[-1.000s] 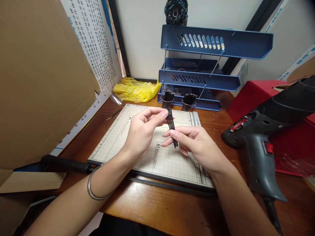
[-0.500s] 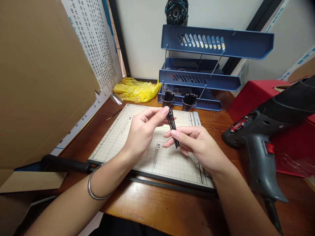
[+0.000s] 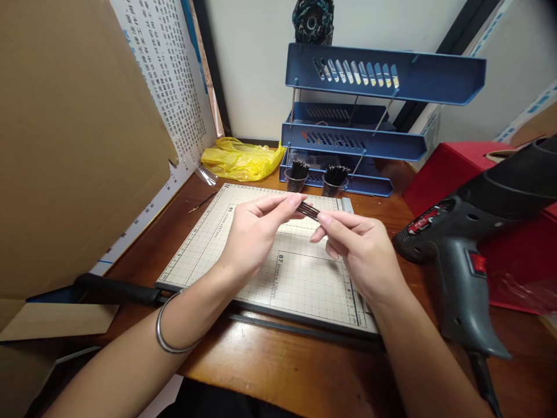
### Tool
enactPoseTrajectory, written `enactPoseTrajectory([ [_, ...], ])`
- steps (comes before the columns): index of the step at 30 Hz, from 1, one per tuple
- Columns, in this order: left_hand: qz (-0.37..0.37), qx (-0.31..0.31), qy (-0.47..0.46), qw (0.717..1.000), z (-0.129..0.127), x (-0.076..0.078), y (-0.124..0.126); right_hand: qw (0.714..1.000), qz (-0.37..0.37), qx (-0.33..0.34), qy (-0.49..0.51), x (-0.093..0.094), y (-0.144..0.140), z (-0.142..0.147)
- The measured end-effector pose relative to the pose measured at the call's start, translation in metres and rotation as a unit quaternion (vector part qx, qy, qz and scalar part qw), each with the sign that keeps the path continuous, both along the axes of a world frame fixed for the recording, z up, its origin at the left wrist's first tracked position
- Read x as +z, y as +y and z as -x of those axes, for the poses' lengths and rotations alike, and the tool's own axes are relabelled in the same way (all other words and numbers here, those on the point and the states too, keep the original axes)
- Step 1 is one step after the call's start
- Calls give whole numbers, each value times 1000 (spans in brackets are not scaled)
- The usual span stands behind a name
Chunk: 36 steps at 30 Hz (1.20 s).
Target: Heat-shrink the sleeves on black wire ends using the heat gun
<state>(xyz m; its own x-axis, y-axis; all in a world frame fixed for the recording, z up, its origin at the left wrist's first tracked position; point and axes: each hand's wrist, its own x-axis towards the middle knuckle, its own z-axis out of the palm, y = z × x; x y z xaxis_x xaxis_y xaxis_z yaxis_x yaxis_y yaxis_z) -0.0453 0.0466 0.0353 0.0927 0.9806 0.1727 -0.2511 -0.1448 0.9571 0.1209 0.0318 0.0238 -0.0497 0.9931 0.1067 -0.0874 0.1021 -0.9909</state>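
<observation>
Brown wooden desk (image 3: 278, 366) (glossy)

I hold a few thin, straight black sticks (image 3: 310, 211) bunched side by side, pale glints running along them. They hang in the air above the board (image 3: 313, 296), slanting down from my left hand (image 3: 259, 232) to my right hand (image 3: 365, 249), pinched at both ends, the tips hidden under my fingers.

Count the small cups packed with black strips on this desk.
2. The left cup and the right cup stand side by side beyond the gridded board, in front of the blue rack. Others could be hidden behind the rack.
</observation>
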Motion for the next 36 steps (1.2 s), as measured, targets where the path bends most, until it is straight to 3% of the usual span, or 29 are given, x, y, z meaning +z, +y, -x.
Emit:
enactPoseTrajectory([
  [2, -3, 11, 23, 1000, 0, 0, 0, 998, -8, -47, 34, -1, 1, 0],
  [5, -3, 18, 36, 999, 0, -1, -1, 997, -9, -60, 48, -2, 2, 0],
  [15, 3, -28, 72, 997, 0, 3, -1, 1000, -4, -15, 13, 0, 1, -4],
  [22, -5, -63, 102, 993, 0, 4, -1, 998, 21, 24, 58, 2, 2, -7],
  [32, 5, -70, 68, 995, -3, 2, -4, 999, 24, 11, 24, 3, 2, -4],
  [36, 12, -36, 36, 999, -3, 3, -4, 1000, -4, -26, -1, 2, 0, -1],
])
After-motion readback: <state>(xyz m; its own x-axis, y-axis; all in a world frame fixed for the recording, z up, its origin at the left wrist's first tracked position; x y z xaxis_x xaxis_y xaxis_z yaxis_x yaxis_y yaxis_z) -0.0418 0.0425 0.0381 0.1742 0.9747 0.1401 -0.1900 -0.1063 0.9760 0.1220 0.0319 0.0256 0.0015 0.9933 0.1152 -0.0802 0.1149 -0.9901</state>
